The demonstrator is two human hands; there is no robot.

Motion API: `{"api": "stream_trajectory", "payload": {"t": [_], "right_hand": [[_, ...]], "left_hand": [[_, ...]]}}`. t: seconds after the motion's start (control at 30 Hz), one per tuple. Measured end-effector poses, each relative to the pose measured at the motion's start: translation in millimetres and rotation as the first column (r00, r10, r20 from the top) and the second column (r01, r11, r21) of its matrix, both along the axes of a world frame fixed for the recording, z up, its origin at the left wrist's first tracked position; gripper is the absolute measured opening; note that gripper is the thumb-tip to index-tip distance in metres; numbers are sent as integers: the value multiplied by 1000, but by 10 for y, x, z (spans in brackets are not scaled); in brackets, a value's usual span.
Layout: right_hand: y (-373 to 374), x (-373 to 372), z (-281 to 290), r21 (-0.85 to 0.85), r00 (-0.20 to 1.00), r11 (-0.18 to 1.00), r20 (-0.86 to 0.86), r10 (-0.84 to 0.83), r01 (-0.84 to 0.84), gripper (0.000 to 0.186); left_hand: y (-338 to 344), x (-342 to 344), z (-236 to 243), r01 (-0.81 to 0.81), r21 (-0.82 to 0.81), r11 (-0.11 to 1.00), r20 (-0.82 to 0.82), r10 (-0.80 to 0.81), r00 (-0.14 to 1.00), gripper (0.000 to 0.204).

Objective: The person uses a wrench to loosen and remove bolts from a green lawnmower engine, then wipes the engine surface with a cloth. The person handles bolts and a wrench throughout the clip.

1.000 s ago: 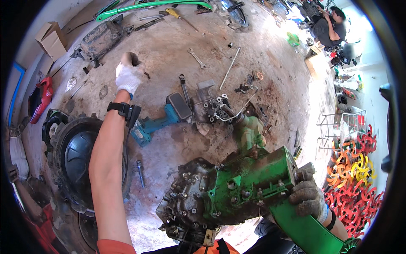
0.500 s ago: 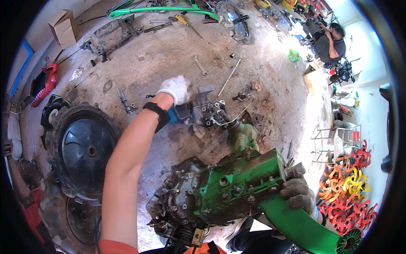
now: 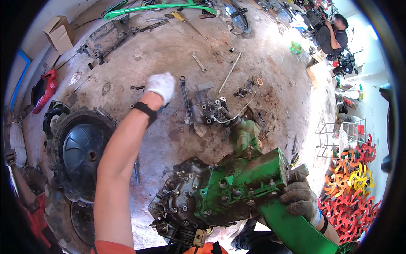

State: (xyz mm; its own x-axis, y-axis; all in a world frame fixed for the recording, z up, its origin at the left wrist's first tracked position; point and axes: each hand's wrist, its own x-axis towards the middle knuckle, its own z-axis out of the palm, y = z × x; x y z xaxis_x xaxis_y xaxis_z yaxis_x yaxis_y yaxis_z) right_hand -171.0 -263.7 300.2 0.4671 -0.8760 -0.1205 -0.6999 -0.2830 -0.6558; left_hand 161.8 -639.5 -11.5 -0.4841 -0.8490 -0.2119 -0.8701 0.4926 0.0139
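My left hand [image 3: 160, 86], in a white glove, is curled into a fist above the floor. What it holds, if anything, is mostly hidden below the hand and forearm. Just right of it lies a combination wrench [image 3: 185, 97], beside a dirty metal assembly with a bent pipe [image 3: 213, 111]. My right hand [image 3: 299, 198], in a dark grey glove, wraps its fingers over the right end of a greasy green gearbox casing [image 3: 241, 182], where a curved green arm [image 3: 296, 226] comes off. Bolts and a bare metal section [image 3: 182, 190] cover the casing's left end.
Left stand black lugged wheels [image 3: 86, 152]. Farther off lie an open-end wrench [image 3: 198, 62], a rod [image 3: 230, 73], a yellow-handled screwdriver [image 3: 186, 22] and a grimy metal housing [image 3: 103, 38]. At right are red and yellow curved blades [image 3: 349, 190]. Another person [image 3: 332, 36] works at the back right.
My left hand has moved left and slightly nearer. The blue and dark tool beside its wrist no longer shows there, and the combination wrench is uncovered. My right hand keeps its grip.
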Motion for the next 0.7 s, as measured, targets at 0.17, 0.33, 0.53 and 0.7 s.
{"api": "stream_trajectory", "payload": {"t": [0.17, 0.33, 0.53, 0.7], "right_hand": [[10, 17, -19, -3, 999, 999, 27, -34, 34, 22], [17, -11, 9, -21, 1000, 1000, -10, -1, 1, 20], [63, 2, -80, -83, 998, 995, 39, -44, 47, 21], [82, 44, -265, -246, 997, 968, 69, -42, 58, 37]], "left_hand": [[176, -586, -688, 155, -35, 987, -146, -158, 977, 29], [294, -540, -894, 156, 15, 988, -92, -154, 984, 33], [545, -283, -333, 432, -14, 902, -106, -430, 896, 16], [565, 120, 570, 309, -263, 914, -255, -375, 891, 20]]}}
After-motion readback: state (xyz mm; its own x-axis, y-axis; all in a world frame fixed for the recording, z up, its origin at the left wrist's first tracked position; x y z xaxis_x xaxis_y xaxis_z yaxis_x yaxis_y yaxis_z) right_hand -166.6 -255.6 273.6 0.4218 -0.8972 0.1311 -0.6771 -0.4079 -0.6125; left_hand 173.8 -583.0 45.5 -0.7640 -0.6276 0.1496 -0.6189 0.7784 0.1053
